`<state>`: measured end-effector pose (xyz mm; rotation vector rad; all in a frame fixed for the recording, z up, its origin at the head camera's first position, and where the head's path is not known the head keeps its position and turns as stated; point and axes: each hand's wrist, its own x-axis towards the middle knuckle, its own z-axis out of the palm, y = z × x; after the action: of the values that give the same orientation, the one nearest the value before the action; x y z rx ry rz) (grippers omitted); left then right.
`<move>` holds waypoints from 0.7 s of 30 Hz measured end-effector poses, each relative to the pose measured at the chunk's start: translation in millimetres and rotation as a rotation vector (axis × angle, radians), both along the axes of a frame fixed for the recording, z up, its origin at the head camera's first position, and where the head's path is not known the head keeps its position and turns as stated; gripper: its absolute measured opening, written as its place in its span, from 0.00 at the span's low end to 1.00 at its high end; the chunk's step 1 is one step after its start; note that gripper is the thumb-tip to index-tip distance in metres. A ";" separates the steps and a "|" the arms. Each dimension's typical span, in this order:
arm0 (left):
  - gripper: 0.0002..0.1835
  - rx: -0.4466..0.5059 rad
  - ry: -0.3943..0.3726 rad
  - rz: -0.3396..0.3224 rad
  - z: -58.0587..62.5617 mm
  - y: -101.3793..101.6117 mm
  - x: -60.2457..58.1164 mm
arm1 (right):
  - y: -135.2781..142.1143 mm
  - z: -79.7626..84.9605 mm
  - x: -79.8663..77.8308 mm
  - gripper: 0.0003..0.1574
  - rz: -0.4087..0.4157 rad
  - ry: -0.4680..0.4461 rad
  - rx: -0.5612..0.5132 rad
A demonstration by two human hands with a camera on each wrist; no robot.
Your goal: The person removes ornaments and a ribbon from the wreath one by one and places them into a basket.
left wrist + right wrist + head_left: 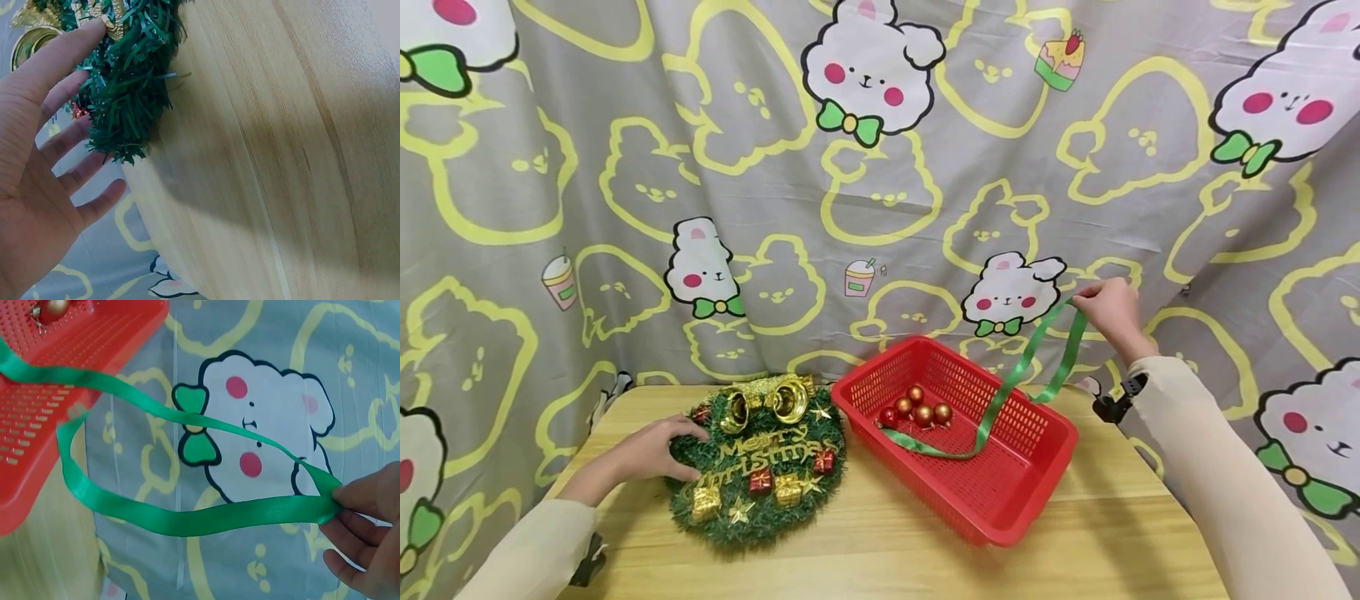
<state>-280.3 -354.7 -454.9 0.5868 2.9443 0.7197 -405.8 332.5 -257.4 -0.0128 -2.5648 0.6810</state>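
Observation:
My right hand [1108,312] pinches a green ribbon [187,522] between thumb and forefinger, up behind the basket's right side. From there the ribbon hangs in a loop, one length running down into the red plastic basket [917,492], the other dropping at its far rim. Several small gold and red baubles [923,413] lie in the basket near the ribbon's end. On the left, a green tinsel wreath [752,533] bears gold bells [790,402], small gift boxes and "Merry Christmas" lettering. My left hand [658,450] rests at its left edge, fingers spread over the tinsel.
Wreath and basket sit side by side on a light wooden table [880,567]. A grey curtain [880,208] printed with yellow outlines and white cartoon figures hangs right behind the table's far edge. Wrist cameras are strapped to both sleeves.

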 end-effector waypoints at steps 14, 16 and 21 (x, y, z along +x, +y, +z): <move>0.33 0.007 -0.020 0.018 1.2 -0.2 -1.0 | -42.3 5.4 -8.7 0.15 0.204 -0.071 0.052; 0.33 0.005 -0.019 0.019 0.9 -0.5 -1.2 | -52.3 5.9 -8.0 0.14 0.240 -0.094 0.045; 0.33 0.006 -0.022 0.018 0.5 -0.7 -1.0 | -77.8 8.0 -3.7 0.14 0.321 -0.162 0.030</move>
<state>-281.3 -355.4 -454.4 0.5499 2.9322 0.7328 -409.5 254.7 -249.4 0.3750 -2.7619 0.7852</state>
